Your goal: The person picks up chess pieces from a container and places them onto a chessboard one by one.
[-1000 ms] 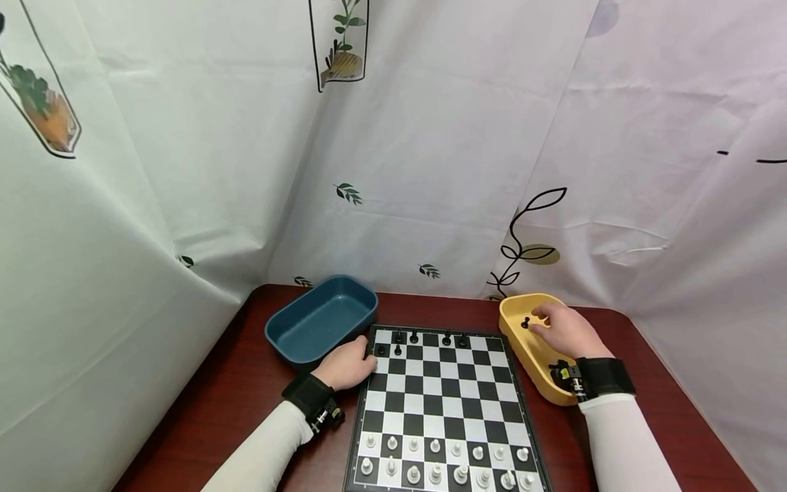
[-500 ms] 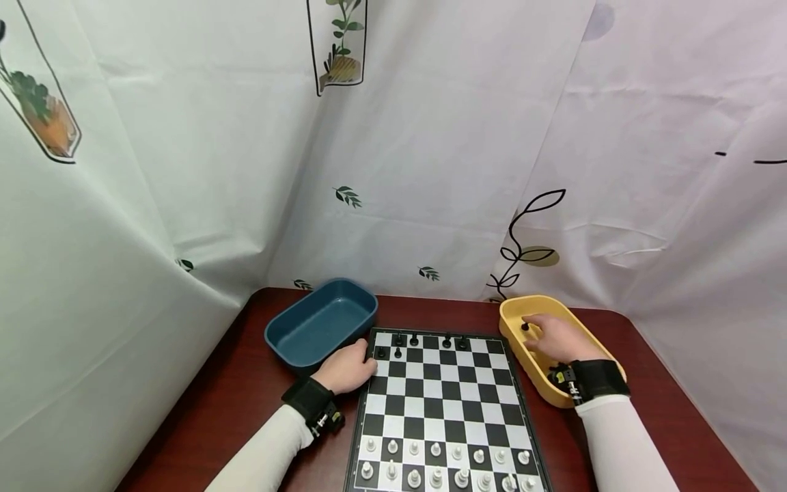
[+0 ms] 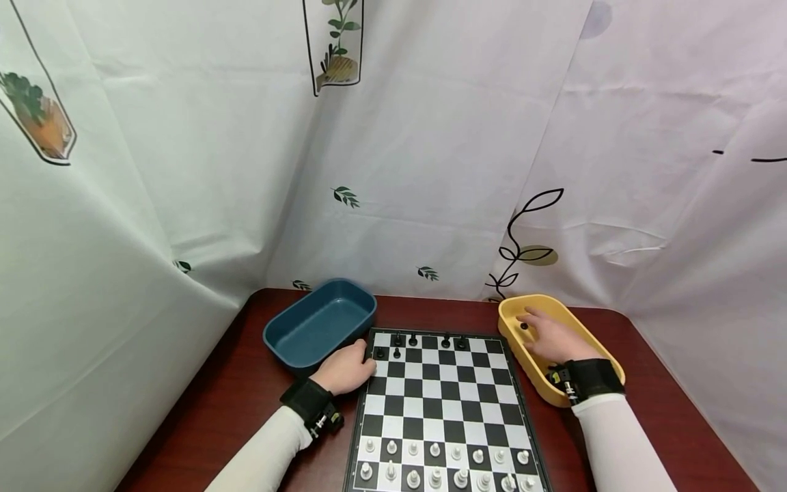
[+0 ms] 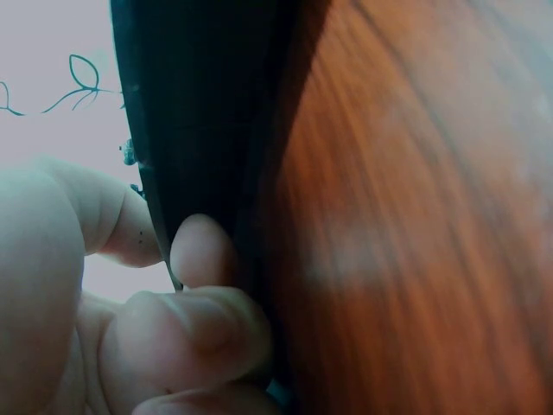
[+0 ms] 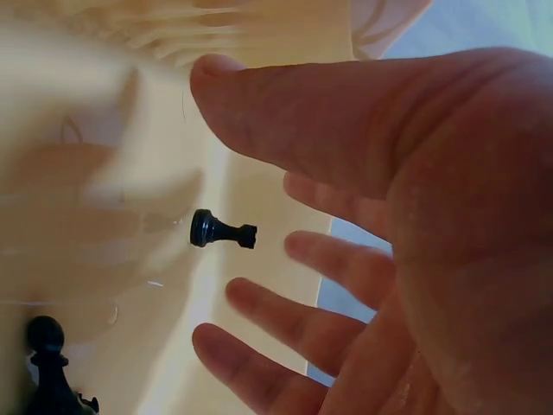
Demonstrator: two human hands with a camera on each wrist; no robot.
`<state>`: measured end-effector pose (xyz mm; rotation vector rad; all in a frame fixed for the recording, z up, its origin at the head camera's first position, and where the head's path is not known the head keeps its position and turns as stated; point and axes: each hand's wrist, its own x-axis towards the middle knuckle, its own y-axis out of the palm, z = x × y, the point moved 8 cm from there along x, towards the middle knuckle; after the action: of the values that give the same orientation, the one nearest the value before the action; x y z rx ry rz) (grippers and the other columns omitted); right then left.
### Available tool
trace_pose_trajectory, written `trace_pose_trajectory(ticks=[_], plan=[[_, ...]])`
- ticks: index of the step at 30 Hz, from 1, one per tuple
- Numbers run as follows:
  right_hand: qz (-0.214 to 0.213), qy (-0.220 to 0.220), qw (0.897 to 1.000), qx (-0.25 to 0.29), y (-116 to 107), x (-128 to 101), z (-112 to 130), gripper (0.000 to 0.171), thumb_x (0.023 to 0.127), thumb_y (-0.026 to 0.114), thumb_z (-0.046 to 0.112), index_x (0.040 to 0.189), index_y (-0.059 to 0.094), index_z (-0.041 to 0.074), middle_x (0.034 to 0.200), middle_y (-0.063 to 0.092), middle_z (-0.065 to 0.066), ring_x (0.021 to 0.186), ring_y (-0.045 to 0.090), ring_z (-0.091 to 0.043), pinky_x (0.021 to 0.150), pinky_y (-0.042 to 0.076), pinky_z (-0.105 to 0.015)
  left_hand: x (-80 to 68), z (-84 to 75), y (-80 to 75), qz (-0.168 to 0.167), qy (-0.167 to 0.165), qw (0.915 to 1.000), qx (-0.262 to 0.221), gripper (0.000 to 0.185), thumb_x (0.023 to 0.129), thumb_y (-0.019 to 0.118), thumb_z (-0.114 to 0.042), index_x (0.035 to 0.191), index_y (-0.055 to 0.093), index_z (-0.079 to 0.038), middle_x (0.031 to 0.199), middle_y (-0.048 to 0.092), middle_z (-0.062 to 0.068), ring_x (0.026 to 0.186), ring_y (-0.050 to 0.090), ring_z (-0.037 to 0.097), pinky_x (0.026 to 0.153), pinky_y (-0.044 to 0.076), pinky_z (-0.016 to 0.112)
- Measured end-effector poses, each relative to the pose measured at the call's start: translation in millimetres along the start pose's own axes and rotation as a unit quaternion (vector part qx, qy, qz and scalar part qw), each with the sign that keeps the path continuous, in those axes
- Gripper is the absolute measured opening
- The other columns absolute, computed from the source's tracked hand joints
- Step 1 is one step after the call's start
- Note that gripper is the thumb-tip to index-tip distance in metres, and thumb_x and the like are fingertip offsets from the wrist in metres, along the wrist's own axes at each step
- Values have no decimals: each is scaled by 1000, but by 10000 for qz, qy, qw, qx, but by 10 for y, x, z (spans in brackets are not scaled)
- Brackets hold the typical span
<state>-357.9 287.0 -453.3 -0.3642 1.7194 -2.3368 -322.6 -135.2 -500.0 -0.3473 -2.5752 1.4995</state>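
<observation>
A chessboard (image 3: 432, 389) lies on the table, its left edge held by my left hand (image 3: 343, 369). The left wrist view has the thumb and curled fingertips (image 4: 203, 251) pinching the board's dark side (image 4: 199, 104). Over the yellow tray (image 3: 533, 379) on the right, my right hand (image 3: 556, 339) reaches in with fingers spread. A black rook (image 5: 223, 231) is in that tray, in front of the right fingers and apart from them. A black pawn (image 5: 50, 372) shows at the lower left of the right wrist view, with part of another dark piece beside it.
Several black pieces (image 3: 396, 352) stand at the board's far side. White pieces (image 3: 413, 478) fill two rows at the near side. A blue tray (image 3: 295, 345) sits left of the board, close to my left hand. A white printed cloth (image 3: 393, 239) hangs behind the table.
My right hand has shifted slightly left and lower inside the yellow tray, its fingers nearer the small black piece there. My left hand keeps its place at the board's edge.
</observation>
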Motion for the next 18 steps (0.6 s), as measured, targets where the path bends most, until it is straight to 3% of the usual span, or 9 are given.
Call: trace_pose_trajectory(ticks=[5, 9, 18], plan=[[173, -14, 9998, -2, 23, 6, 12, 52, 96, 77, 9, 144, 66, -10, 159, 50, -38, 144, 49, -61, 114, 44, -69, -13, -22, -15, -7, -19, 10000, -10, 42, 103, 59, -26, 132, 65, 4, 114, 71, 14, 91, 66, 22, 88, 56, 47], [217, 13, 9997, -90, 23, 9, 7, 47, 97, 78, 10, 137, 69, -13, 151, 57, -38, 141, 53, -59, 115, 43, -69, -16, -29, -14, 3, -47, 10000, 16, 43, 103, 59, -26, 133, 65, 4, 115, 72, 14, 91, 67, 22, 88, 56, 47], [-287, -255, 9992, -111, -41, 35, 20, 18, 95, 81, 5, 108, 78, -6, 110, 75, -21, 106, 71, -42, 96, 56, -60, -18, -22, -4, 40, -41, 10000, -12, 45, 103, 59, -25, 135, 64, 5, 115, 71, 14, 89, 66, 21, 87, 56, 46]])
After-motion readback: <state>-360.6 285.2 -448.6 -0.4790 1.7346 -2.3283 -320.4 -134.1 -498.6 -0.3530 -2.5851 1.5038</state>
